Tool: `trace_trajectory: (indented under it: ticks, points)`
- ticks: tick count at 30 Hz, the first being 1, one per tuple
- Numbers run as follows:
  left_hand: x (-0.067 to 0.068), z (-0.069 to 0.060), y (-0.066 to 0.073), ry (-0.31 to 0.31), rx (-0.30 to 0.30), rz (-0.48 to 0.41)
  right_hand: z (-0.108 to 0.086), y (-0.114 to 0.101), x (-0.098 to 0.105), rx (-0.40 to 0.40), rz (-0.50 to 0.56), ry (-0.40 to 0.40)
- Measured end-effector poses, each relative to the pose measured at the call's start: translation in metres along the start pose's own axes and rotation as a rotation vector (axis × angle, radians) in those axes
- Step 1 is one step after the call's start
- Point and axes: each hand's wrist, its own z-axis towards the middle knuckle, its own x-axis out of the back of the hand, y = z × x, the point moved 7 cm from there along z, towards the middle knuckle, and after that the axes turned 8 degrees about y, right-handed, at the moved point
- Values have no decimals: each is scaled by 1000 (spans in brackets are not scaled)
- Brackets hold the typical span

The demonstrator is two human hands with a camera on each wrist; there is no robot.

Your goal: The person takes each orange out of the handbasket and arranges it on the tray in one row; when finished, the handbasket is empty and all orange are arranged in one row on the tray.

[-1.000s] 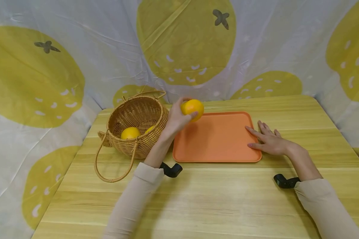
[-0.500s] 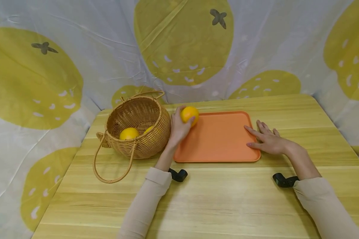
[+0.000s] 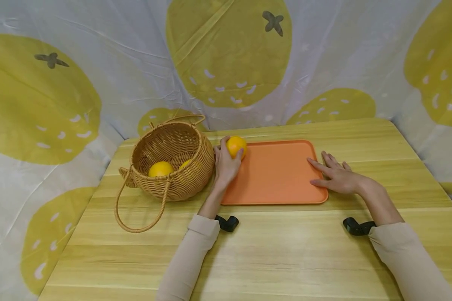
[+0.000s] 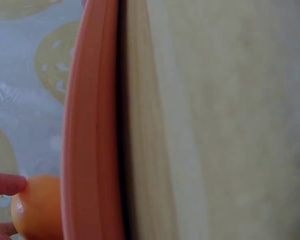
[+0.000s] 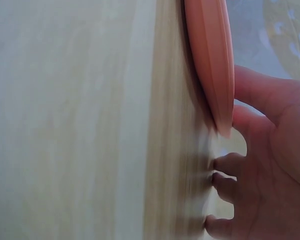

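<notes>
An orange fruit is gripped by my left hand over the left end of the orange tray. In the left wrist view the fruit shows past the tray's rim, with fingers on it. My right hand lies spread at the tray's right edge, thumb and a finger on the rim, other fingers on the table. The right wrist view shows that hand touching the tray's end.
A wicker basket stands left of the tray, tilted toward the viewer, its handle loop hanging onto the table. Two yellow-orange fruits lie inside it. A curtain printed with yellow fruit hangs behind the table.
My left hand has lowered with the orange fruit and shifted slightly left, down to the tray's left end. The right hand keeps its place at the tray's edge.
</notes>
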Motion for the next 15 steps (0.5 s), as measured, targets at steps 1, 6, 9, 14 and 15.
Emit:
trace_trajectory:
  ticks: [1,6,9,14,15]
  points:
    - [0,0,0,-7,1,4,0,0,0,-1,3,-1]
    - [1,-1,-1,-55,13,15,-1,1,1,-1,10,-1]
    - [2,-3,-1,-80,16,22,0,1,0,2,10,0]
    - [4,-4,-2,-103,6,28,0,1,0,3,20,1]
    - [4,-4,-2,-103,4,27,0,1,-1,3,23,0]
